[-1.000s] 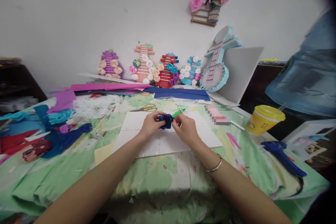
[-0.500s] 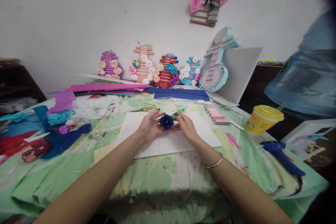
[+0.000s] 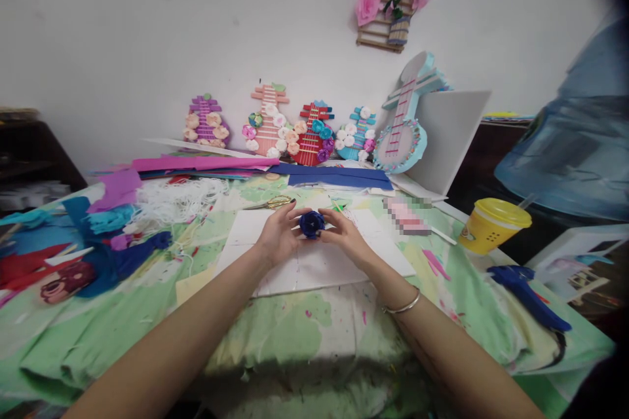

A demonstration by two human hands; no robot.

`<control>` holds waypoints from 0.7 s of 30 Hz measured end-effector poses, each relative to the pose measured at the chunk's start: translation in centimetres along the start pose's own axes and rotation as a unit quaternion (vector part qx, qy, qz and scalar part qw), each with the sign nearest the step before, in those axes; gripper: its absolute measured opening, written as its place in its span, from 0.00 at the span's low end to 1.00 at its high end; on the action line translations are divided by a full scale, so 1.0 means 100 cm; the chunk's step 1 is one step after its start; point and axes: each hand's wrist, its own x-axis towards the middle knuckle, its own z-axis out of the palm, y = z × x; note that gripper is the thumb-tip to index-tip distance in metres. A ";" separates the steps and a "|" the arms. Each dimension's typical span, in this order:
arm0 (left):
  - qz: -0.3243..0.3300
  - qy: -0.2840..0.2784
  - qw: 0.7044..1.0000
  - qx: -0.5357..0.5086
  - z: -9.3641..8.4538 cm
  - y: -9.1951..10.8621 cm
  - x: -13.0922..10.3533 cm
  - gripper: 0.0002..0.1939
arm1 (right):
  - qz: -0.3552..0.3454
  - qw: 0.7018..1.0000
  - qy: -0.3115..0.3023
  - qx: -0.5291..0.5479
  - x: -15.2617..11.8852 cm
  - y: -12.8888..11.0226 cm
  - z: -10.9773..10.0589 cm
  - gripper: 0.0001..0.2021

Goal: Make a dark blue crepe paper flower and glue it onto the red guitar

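Observation:
A dark blue paper flower (image 3: pixel 311 224) is held between both hands above a white board (image 3: pixel 314 267) on the table. My left hand (image 3: pixel 284 234) has its fingers curved round the flower's left side. From the right, my right hand (image 3: pixel 343 236) grips the flower with thumb and fingers. Gold-handled scissors (image 3: pixel 278 202) lie behind my left hand, and a green item (image 3: pixel 338 207) lies just behind my right hand.
Decorated instrument-shaped crafts (image 3: pixel 309 134) stand along the wall. White string (image 3: pixel 181 200) and coloured paper (image 3: pixel 115 193) lie at the left. On the right are a yellow-lidded tub (image 3: pixel 494 226) and a blue glue gun (image 3: pixel 531 294).
My right hand has moved from the green item to the flower's right side, and its fingers now touch the flower. The flower is slightly higher.

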 end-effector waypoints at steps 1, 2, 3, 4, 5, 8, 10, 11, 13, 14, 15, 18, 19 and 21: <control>0.008 0.002 1.000 0.002 0.000 -0.001 0.000 0.13 | -0.013 1.000 -0.012 -0.016 0.000 0.001 0.000 0.28; 0.018 0.003 1.000 0.006 0.000 -0.001 0.000 0.12 | -0.022 0.999 -0.019 -0.034 -0.001 0.001 0.000 0.32; 0.028 0.003 1.000 0.014 0.000 -0.002 0.001 0.11 | -0.032 0.998 -0.022 -0.056 -0.001 0.001 0.000 0.35; 0.038 0.001 0.999 0.024 -0.001 -0.003 0.001 0.13 | -0.050 0.995 -0.021 -0.086 -0.002 0.000 0.000 0.37; 0.048 0.001 0.998 0.036 -0.001 -0.004 0.002 0.15 | -0.077 0.989 -0.017 -0.123 -0.003 -0.002 0.000 0.38; 0.068 0.014 0.995 0.070 -0.003 -0.007 0.004 0.17 | -0.186 0.951 0.008 -0.245 -0.008 -0.009 0.001 0.36; 0.079 0.030 0.993 0.086 -0.005 -0.009 0.006 0.17 | -0.238 0.924 0.031 -0.298 -0.011 -0.015 0.003 0.29; 0.083 0.036 0.992 0.090 -0.005 -0.010 0.007 0.16 | -0.254 0.913 0.039 -0.318 -0.013 -0.016 0.004 0.25; 0.088 0.039 0.991 0.089 -0.006 -0.012 0.008 0.16 | -0.278 0.891 0.045 -0.356 -0.014 -0.017 0.007 0.17; 0.089 0.039 0.991 0.088 -0.006 -0.013 0.008 0.15 | -0.287 0.880 0.045 -0.375 -0.014 -0.017 0.009 0.15; 0.092 0.039 0.991 0.087 -0.006 -0.013 0.008 0.15 | -0.294 0.871 0.045 -0.392 -0.014 -0.015 0.011 0.14; 0.103 0.050 0.989 0.089 -0.005 -0.015 0.008 0.15 | -0.299 0.851 0.056 -0.427 -0.013 -0.009 0.015 0.15; 0.105 0.054 0.989 0.093 -0.005 -0.015 0.008 0.15 | -0.297 0.849 0.062 -0.432 -0.012 -0.007 0.016 0.15; 0.106 0.057 0.987 0.103 -0.005 -0.015 0.007 0.15 | -0.292 0.847 0.068 -0.439 -0.011 -0.005 0.016 0.15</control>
